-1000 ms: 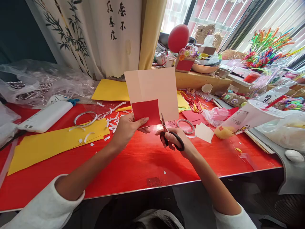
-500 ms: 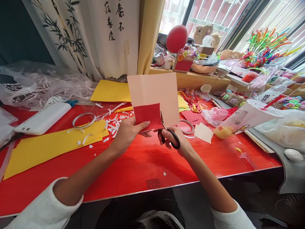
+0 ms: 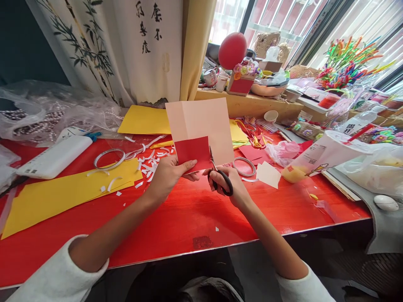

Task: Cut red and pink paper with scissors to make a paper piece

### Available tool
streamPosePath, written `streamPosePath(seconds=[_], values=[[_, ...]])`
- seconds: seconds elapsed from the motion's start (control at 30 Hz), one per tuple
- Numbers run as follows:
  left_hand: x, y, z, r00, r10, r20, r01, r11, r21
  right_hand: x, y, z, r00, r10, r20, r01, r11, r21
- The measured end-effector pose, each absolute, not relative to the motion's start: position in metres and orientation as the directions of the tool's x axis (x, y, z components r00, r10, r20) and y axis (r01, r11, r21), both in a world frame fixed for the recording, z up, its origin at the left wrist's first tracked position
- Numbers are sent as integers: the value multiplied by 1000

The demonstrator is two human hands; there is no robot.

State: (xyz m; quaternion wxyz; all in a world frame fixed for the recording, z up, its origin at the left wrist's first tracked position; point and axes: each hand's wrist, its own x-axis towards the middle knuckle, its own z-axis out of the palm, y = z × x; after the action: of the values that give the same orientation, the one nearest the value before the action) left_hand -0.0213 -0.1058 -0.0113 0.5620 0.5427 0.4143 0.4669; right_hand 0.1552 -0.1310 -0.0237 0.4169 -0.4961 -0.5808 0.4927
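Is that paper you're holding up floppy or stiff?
Probably fairly stiff: the paper stands upright though the left hand pinches only its bottom edge. Likely light too, since that pinch alone holds it. The fold line suggests it creases easily.

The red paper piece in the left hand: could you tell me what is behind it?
A larger pale pink sheet stands directly behind the red paper piece, scissors at its right edge; the tabletop beyond is covered.

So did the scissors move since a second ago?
Yes. The scissors in the right hand slid a little left, away from the tape ring and closer to the left hand holding the paper.
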Motion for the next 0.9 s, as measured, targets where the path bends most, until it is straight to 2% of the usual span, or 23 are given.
streamPosePath(seconds=[0.63, 0.9], values=[[-20, -105, -13, 209, 978, 21, -88, -2, 996, 154, -131, -30, -123, 992, 22, 178, 44, -983], [-21, -105, -14, 215, 977, 18, -99, 3, 995, 153, -131, -33, -106, 994, 32, 123, 45, -991]])
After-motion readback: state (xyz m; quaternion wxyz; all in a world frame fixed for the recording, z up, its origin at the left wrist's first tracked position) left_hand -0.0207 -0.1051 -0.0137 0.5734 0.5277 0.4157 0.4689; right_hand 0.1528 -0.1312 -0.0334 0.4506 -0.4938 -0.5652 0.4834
